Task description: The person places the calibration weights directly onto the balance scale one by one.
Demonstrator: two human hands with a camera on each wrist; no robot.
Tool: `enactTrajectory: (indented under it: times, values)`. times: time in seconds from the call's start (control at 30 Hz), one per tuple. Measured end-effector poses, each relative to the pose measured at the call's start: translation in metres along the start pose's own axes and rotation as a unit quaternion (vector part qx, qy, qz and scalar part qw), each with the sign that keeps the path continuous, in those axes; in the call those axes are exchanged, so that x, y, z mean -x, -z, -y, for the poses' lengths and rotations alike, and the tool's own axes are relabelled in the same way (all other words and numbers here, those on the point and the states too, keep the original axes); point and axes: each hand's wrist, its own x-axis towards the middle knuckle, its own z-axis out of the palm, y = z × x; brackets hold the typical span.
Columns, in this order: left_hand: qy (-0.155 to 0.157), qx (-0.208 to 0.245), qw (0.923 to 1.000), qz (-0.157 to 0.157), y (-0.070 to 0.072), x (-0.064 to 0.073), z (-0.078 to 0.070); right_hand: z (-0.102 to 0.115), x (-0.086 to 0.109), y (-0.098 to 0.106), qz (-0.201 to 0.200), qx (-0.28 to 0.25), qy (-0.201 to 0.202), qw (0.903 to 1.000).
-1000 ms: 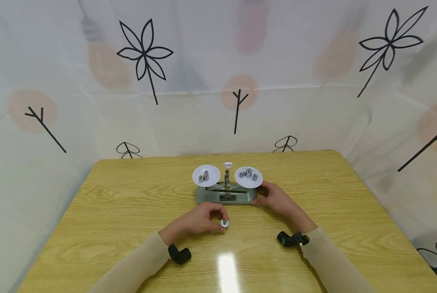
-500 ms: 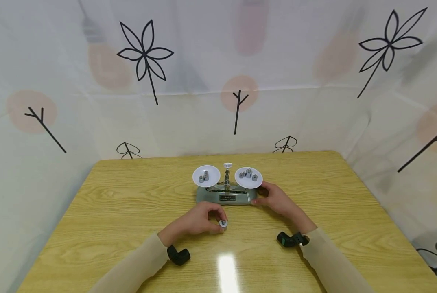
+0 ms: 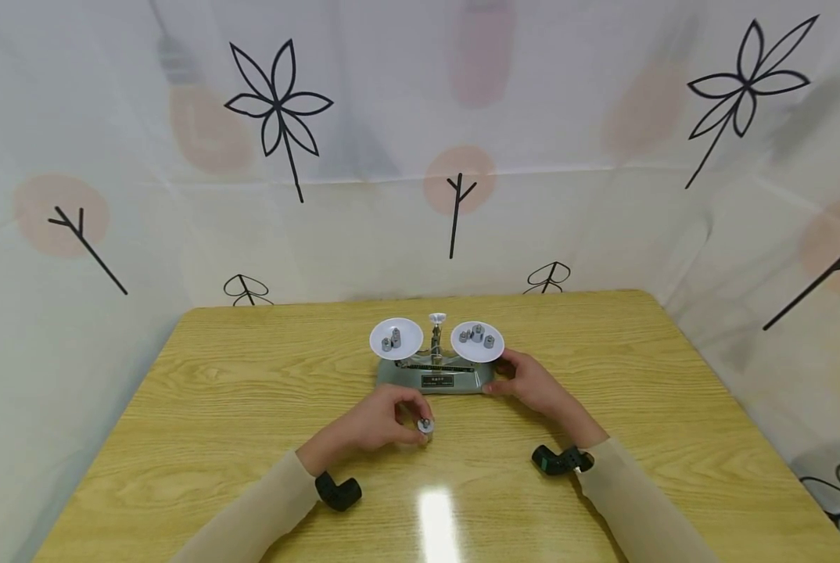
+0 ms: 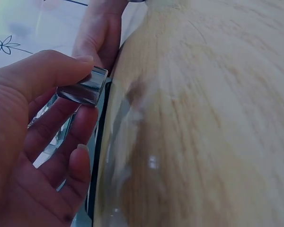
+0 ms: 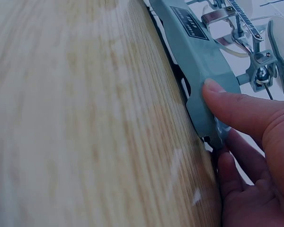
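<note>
A small shiny metal balance weight (image 3: pixel 425 425) is pinched between thumb and fingers of my left hand (image 3: pixel 378 421), in front of the balance. In the left wrist view the weight (image 4: pixel 85 89) shows its cylindrical side and looks raised off the tabletop. My right hand (image 3: pixel 533 385) grips the right end of the grey-green balance base (image 3: pixel 399 378). The right wrist view shows its thumb on top of the base (image 5: pixel 199 61) and its fingers at the end. Several metal weights stand on the white right pan (image 3: pixel 479 356); others stand on the left pan (image 3: pixel 411 331).
The balance stands on a wood-grain table (image 3: pixel 265 352), toward its back edge. A patterned cloth (image 3: pixel 364 234) hangs behind the table and along both sides. Each wrist bears a black strapped device (image 3: pixel 339 493).
My left hand has shifted slightly left and a little toward the balance, carrying the weight. My right hand and the balance have stayed in place.
</note>
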Motion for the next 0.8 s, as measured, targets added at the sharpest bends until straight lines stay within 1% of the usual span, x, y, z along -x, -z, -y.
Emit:
enactTrajectory:
  times: [0.13, 0.43, 0.57, 0.63, 0.8]
  values:
    - [-0.002, 0.000, 1.0000, -0.006, 0.004, 0.001, -0.003, 0.001, 0.000, 0.000, -0.001, 0.008, 0.000, 1.0000]
    - [0.005, -0.046, 0.9986, -0.027, 0.017, 0.007, -0.010, 0.003, 0.001, 0.000, 0.001, 0.007, -0.001, 1.0000]
    - [-0.001, -0.054, 0.9980, -0.035, 0.023, 0.010, -0.014, 0.005, 0.001, 0.000, 0.000, 0.011, 0.003, 0.9999]
    - [-0.003, -0.055, 0.9977, -0.038, 0.026, 0.012, -0.015, 0.011, 0.003, 0.000, 0.000, 0.010, 0.000, 0.9999]
    - [-0.006, -0.058, 0.9971, -0.047, 0.033, 0.017, -0.019, 0.009, 0.003, 0.000, 0.002, 0.005, -0.003, 1.0000]
